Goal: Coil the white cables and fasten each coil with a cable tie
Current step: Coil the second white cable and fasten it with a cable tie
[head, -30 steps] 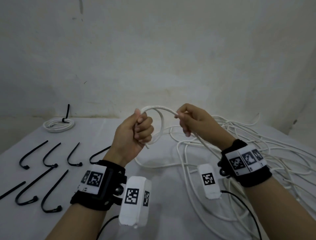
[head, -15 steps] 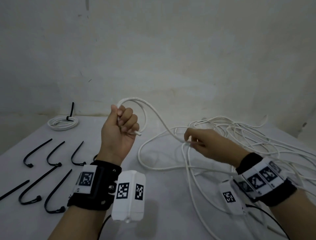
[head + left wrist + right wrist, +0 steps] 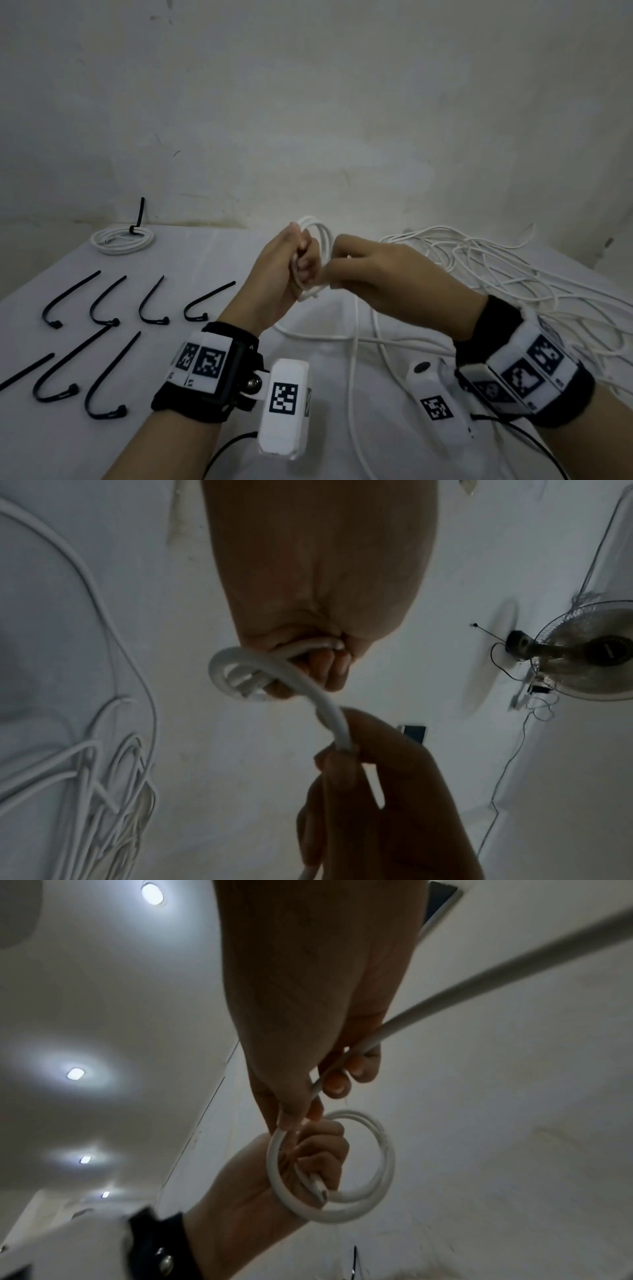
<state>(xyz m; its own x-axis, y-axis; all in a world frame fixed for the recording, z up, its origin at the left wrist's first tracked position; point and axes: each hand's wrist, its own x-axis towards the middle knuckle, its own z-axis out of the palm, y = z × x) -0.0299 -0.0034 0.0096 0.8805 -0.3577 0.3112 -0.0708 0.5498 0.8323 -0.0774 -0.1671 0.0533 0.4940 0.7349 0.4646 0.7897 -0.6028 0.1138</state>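
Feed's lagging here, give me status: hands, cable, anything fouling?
Left hand grips small coil, two loops or so. Right hand pinches cable feeding in. Loose cable tangle trails right; no snag seen. Ties untouched.

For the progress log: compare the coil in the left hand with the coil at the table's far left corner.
The held coil is small, upright and untied, gripped by the left hand. The tied coil is wider, lies flat and is cinched with a black cable tie. Both are white cable.
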